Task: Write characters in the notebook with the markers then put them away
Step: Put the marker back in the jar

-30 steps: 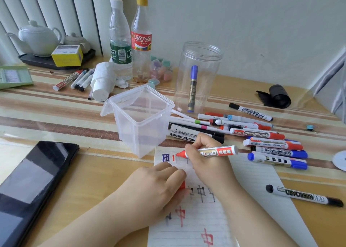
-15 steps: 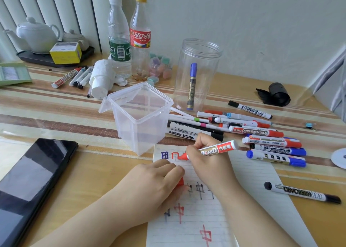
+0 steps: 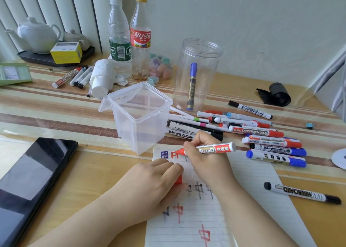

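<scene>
My right hand (image 3: pixel 204 154) grips an uncapped red whiteboard marker (image 3: pixel 215 148), its tip on the top line of the lined notebook page (image 3: pixel 250 175). A blue character and a partly drawn red one (image 3: pixel 175 154) sit there; more red and dark characters lie lower on the page. My left hand (image 3: pixel 149 185) rests on the page's left edge, fingers curled round the red cap (image 3: pixel 178 180). A pile of several markers (image 3: pixel 262 134) lies beyond the notebook. A clear round jar (image 3: pixel 198 74) holds one blue marker (image 3: pixel 192 86). A clear square container (image 3: pixel 138 115) stands empty.
A black phone (image 3: pixel 31 181) lies at the left. A black marker (image 3: pixel 301 192) lies right of the page. Two bottles (image 3: pixel 129 38), a tissue roll (image 3: pixel 102 80), three markers (image 3: pixel 74 76), a teapot tray (image 3: pixel 37 37) and a black roll (image 3: pixel 277 95) stand at the back.
The red marker tip has moved along the top line, adding strokes to the red character beside the blue one. My left hand has stayed on the page.
</scene>
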The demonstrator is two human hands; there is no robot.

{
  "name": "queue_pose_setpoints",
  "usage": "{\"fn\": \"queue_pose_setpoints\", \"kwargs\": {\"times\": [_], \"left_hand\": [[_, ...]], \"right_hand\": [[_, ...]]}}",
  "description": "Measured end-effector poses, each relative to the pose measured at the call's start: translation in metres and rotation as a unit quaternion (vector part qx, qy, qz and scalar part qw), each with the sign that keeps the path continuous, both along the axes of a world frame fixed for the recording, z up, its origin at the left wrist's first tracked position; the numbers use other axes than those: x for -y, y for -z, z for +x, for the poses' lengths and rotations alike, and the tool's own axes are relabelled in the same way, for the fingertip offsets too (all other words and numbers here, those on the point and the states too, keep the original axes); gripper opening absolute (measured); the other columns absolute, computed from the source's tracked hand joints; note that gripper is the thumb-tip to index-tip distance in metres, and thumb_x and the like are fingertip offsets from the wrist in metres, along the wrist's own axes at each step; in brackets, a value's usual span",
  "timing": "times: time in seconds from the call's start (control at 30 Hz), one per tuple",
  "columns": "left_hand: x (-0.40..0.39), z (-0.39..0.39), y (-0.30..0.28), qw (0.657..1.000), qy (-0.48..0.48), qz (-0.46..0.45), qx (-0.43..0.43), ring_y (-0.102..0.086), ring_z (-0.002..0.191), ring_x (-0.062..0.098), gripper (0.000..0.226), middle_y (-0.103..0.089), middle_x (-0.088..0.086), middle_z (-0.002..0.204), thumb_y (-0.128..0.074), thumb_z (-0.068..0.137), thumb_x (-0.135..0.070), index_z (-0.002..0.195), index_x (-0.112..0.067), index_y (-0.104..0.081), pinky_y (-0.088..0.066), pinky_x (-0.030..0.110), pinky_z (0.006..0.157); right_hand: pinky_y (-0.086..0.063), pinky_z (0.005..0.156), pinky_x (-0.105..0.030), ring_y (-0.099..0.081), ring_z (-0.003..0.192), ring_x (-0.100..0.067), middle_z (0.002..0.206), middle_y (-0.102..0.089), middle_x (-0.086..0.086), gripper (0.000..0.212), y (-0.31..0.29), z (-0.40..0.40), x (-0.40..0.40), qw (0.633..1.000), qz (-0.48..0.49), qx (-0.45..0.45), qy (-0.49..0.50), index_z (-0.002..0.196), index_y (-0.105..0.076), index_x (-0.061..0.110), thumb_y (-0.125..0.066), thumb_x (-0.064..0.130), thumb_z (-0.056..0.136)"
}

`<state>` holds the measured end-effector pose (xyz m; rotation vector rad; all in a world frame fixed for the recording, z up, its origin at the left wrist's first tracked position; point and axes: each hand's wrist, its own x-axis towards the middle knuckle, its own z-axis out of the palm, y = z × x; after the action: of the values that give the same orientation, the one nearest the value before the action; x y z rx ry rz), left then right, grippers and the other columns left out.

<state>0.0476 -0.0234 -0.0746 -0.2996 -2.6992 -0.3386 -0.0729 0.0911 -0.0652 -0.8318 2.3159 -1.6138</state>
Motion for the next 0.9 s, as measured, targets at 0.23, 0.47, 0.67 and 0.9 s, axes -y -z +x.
{"fn": "queue_pose_setpoints", "kwargs": {"times": [0.23,0.47,0.67,0.9], "left_hand": [[0.001,0.001,-0.001,1.0,0.004,-0.012,0.005,-0.054,0.063,0.015,0.027,-0.055,-0.007,0.07,-0.038,0.091,-0.032,0.085,-0.013,-0.057,-0.04,0.025,0.044],[0.004,0.0,0.005,1.0,0.015,0.013,0.017,-0.055,0.067,0.015,0.019,-0.055,-0.006,0.073,-0.045,0.088,-0.031,0.091,-0.014,-0.054,-0.046,0.026,0.047],[0.008,-0.003,0.003,0.98,-0.038,0.194,-0.026,-0.051,0.071,-0.007,0.018,-0.055,-0.017,0.081,-0.052,0.084,-0.04,0.095,-0.026,-0.052,-0.045,0.01,0.062],[0.006,0.005,-0.007,0.969,-0.074,0.234,-0.017,-0.052,0.074,-0.002,0.027,-0.055,-0.021,0.081,-0.029,0.089,-0.06,0.095,-0.038,-0.043,-0.038,0.008,0.062]], "right_hand": [[-0.029,0.042,-0.011,-0.044,0.039,0.001,0.04,-0.041,0.01,0.031,-0.004,0.004,-0.001,1.0,0.001,0.024,-0.011,0.058,-0.041,0.009,-0.058,0.003,0.083],[-0.026,0.041,-0.014,-0.031,0.041,-0.005,0.039,-0.036,0.01,0.032,-0.003,0.002,-0.002,1.0,-0.008,0.006,0.028,0.054,-0.04,0.012,-0.058,0.0,0.078],[-0.029,0.045,-0.015,-0.031,0.043,-0.004,0.042,-0.035,0.008,0.04,-0.014,0.0,-0.011,0.994,-0.107,0.016,0.028,0.055,-0.037,0.014,-0.06,0.012,0.087],[-0.027,0.051,-0.027,-0.027,0.047,-0.011,0.046,-0.032,0.007,0.027,-0.041,0.001,-0.02,0.985,-0.146,0.058,-0.071,0.051,-0.038,0.02,-0.057,0.034,0.063]]}}
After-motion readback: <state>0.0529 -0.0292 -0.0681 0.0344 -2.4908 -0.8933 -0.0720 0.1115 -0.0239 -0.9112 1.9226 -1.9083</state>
